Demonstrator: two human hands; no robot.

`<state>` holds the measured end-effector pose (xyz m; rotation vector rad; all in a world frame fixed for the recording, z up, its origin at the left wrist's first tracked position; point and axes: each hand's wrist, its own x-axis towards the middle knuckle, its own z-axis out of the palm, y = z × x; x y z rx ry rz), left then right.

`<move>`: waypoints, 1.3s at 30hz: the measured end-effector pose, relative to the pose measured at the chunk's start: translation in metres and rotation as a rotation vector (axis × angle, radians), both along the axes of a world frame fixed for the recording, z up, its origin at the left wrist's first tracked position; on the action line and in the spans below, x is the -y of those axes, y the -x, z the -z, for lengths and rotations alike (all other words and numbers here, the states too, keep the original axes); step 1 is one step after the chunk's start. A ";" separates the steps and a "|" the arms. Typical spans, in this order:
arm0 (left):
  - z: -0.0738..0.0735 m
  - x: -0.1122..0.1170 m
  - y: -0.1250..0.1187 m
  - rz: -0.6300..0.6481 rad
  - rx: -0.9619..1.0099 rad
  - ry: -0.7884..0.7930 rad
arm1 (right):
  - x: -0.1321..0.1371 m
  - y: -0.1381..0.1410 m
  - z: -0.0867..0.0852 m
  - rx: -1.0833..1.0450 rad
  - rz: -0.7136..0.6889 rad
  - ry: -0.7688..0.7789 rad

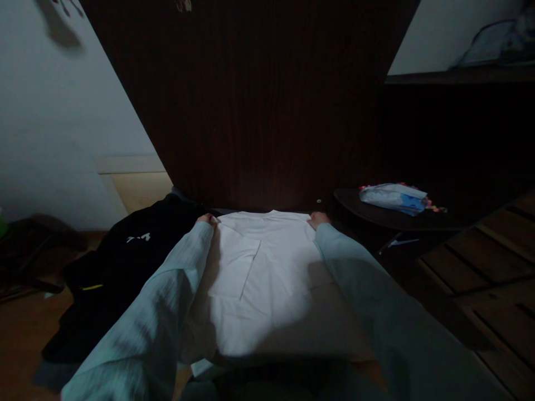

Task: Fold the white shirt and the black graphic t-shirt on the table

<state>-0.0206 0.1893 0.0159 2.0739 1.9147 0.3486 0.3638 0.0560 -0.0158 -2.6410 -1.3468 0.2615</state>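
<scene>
A white T-shirt (276, 267) lies spread out in front of me, its collar end away from me against the dark wood panel. My left hand (208, 219) is closed on its far left shoulder corner. At the far right shoulder corner, my right hand (319, 219) grips the cloth too. The shirt's left sleeve lies folded inward over the body, and light creases run down the middle. Both my arms are stretched forward in pale green sleeves. The fingertips are partly hidden behind the cloth.
Black clothing (125, 262) with a small white logo is heaped at the left. A tall dark wood panel (267, 111) rises behind the shirt. On a dark shelf (363, 214) at the right lies a white and blue packet (393, 197). Wooden slats (493, 262) show farther right.
</scene>
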 end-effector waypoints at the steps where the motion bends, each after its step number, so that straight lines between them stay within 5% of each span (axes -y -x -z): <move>1: -0.002 -0.001 -0.003 0.010 -0.015 0.011 | 0.002 -0.003 -0.002 0.015 0.016 0.003; 6: -0.006 -0.002 -0.022 0.088 -0.095 0.007 | 0.013 -0.010 -0.009 0.097 0.057 -0.041; 12: 0.009 0.012 -0.033 0.140 -0.193 -0.006 | 0.030 0.000 -0.003 0.130 -0.021 -0.111; 20: 0.033 0.048 -0.018 0.299 -0.208 -0.014 | 0.061 0.040 0.036 0.121 -0.478 -0.049; 28: 0.004 0.074 0.009 0.332 -0.051 -0.091 | 0.061 0.037 0.033 0.135 -0.479 0.031; 33: 0.000 0.158 0.079 0.336 0.288 -0.364 | 0.060 0.033 0.031 -0.088 -0.442 -0.087; 36: 0.026 0.233 0.118 0.143 0.520 -0.480 | 0.047 0.039 0.019 -0.215 -0.405 -0.156; 39: 0.068 0.294 0.137 -0.082 0.573 -0.557 | 0.019 0.060 -0.001 -0.249 -0.405 -0.201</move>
